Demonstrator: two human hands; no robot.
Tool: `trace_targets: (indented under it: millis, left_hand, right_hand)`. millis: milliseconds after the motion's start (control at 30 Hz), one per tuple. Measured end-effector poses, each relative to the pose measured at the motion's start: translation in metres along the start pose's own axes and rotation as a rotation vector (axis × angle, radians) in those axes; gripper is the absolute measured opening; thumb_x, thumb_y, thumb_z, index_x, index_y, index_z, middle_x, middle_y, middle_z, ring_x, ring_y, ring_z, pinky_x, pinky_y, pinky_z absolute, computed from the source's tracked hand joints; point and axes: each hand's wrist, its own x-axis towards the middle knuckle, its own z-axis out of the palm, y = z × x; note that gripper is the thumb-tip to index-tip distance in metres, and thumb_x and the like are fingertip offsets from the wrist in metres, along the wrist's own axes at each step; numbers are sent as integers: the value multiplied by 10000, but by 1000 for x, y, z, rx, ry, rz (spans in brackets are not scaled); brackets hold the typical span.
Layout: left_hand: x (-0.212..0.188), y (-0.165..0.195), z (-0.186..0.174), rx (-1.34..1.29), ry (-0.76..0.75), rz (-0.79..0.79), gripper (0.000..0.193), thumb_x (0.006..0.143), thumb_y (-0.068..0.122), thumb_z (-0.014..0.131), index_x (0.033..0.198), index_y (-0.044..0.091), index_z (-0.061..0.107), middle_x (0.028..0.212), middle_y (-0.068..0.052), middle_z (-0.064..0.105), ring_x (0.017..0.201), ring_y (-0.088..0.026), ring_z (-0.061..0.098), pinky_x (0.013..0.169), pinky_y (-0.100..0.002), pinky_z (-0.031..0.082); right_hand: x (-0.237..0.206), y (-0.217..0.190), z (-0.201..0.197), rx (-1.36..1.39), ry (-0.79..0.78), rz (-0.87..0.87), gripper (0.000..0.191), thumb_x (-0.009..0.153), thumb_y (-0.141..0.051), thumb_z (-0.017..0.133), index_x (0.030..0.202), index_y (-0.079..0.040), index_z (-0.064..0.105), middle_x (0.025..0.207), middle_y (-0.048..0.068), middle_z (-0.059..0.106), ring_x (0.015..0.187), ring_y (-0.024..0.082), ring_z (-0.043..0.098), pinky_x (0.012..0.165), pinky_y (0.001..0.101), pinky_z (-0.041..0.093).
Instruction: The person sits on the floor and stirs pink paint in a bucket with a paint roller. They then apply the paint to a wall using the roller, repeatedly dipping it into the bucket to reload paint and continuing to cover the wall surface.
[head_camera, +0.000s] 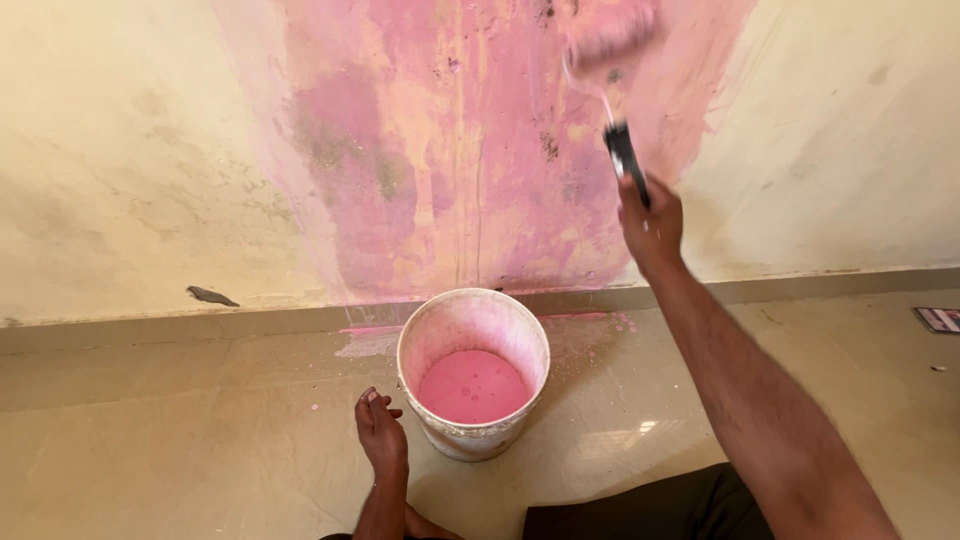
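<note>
R hand (650, 225) grips black roller handle (626, 160), fuzzy roller (610, 35) on pink-streaked wall (450, 180); L hand (382, 430) flat, beside round bucket (440, 335).

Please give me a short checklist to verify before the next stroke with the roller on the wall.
1. Right hand holds the roller by its black handle: ok.
2. Roller reaches the pink patch on the wall: ok.
3. Paint on the roller: cannot tell, it is blurred.
4. Bucket upright, with pink paint inside: ok.
5. Left hand rests on the floor, apart from the bucket: ok.
6. Floor by the wall free of spatter: not ok.
</note>
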Motion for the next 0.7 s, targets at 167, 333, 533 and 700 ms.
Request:
trace_targets:
  millis: [167, 333, 533, 700]
  left_hand:
    - [0, 2, -3, -16, 3, -18, 467, 1059, 366, 429, 1370, 38, 545, 1109, -88, 602, 864, -177, 569, 782, -358, 476]
    - [-1, 3, 2, 19, -5, -9, 472, 1067, 379, 416, 1367, 38, 547, 1112, -87, 612, 867, -176, 583, 800, -345, 481]
    - [-4, 5, 2, 20, -15, -12, 486, 1062, 381, 421, 1385, 34, 530, 1131, -98, 615, 871, -181, 588, 806, -345, 478]
    - [-3, 5, -1, 33, -6, 2, 482, 1058, 371, 413, 1394, 45, 528, 1130, -91, 614, 873, -181, 585, 790, -355, 482]
  right_hand:
    - [-51, 33, -18, -115, -24, 180, 435, 1030, -484, 610, 832, -97, 620, 615, -52, 514, 541, 51, 463, 469, 265, 356]
    - [-94, 55, -31, -261, -108, 332, 438, 987, -475, 644, 792, -82, 638, 596, -24, 498, 510, 96, 423, 445, 302, 304]
    - [-133, 50, 12, -29, -178, 374, 352, 955, -469, 660, 839, -138, 680, 596, -63, 508, 499, 48, 438, 437, 265, 345]
    - [-129, 16, 78, 346, -33, 497, 369, 986, -422, 668, 839, -87, 622, 614, -45, 509, 480, 46, 435, 415, 255, 341]
